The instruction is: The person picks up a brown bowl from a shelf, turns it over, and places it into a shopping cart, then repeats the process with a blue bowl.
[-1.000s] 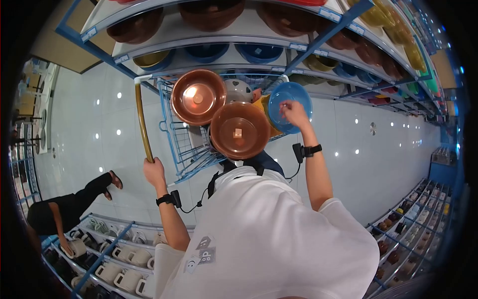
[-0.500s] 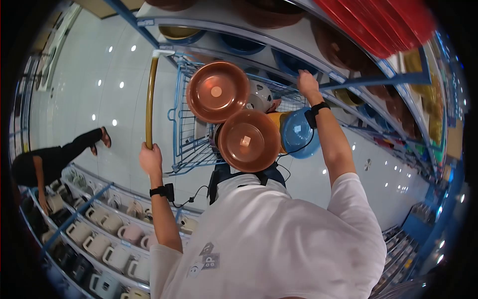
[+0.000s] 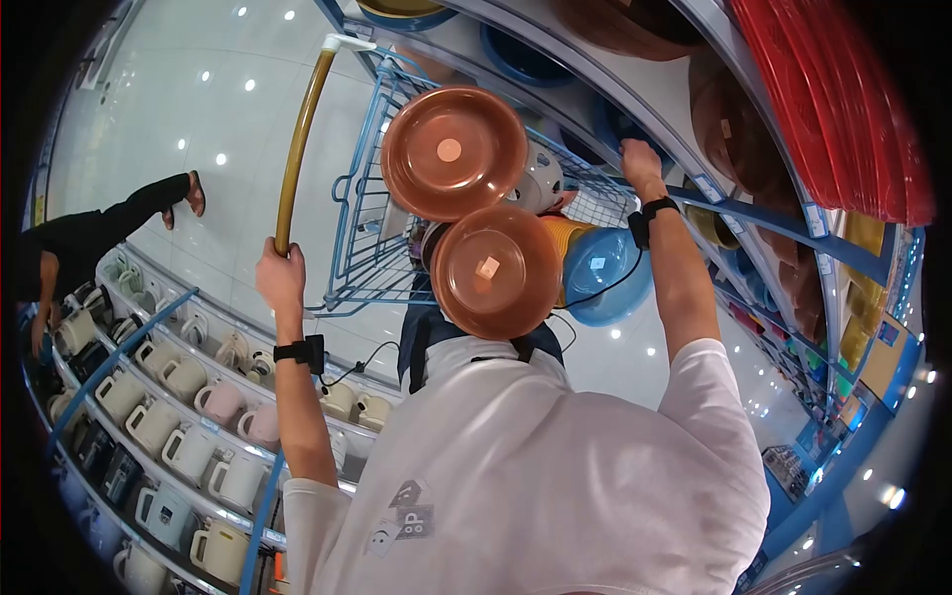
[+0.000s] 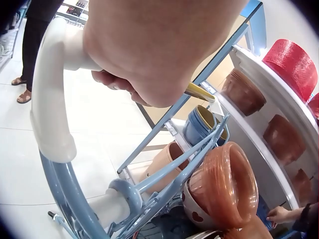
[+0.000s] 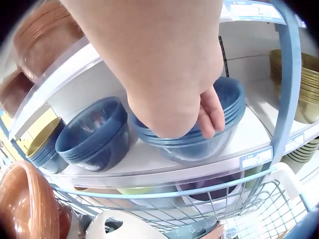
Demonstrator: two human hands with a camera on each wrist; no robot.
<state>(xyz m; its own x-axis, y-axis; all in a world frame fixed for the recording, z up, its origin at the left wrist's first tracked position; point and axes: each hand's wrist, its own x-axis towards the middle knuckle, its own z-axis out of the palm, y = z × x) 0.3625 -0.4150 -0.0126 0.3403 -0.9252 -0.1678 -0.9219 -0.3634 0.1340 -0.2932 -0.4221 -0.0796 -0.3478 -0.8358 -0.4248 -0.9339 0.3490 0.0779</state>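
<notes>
My left hand (image 3: pixel 281 278) grips the near end of the cart's long yellow handle bar (image 3: pixel 300 149); in the left wrist view the hand (image 4: pixel 154 55) is beside a white end piece (image 4: pixel 50 99). Over on the shelf, my right hand (image 5: pixel 169 79) is at a stack of blue basins (image 5: pixel 197 150), with two fingertips over the rim; its far side is hidden, so whether it holds a basin cannot be seen. The cart (image 3: pixel 347 238) carries two copper-coloured basins (image 3: pixel 421 178) (image 3: pixel 516 297), a white patterned item (image 3: pixel 540 178) and a blue basin (image 3: pixel 620 293).
More blue basins (image 5: pixel 94 134) stand left of that stack, beyond a blue shelf post (image 5: pixel 290 74) are olive bowls (image 5: pixel 306 94). Red basins (image 3: pixel 833 109) are on the upper shelf. Mugs or jugs (image 3: pixel 188 451) line the shelf behind, where another person (image 3: pixel 109 223) stands.
My right hand has left the blue basin at the cart and moved up to the shelf basins. The head view has turned, and my left hand stays on the handle.
</notes>
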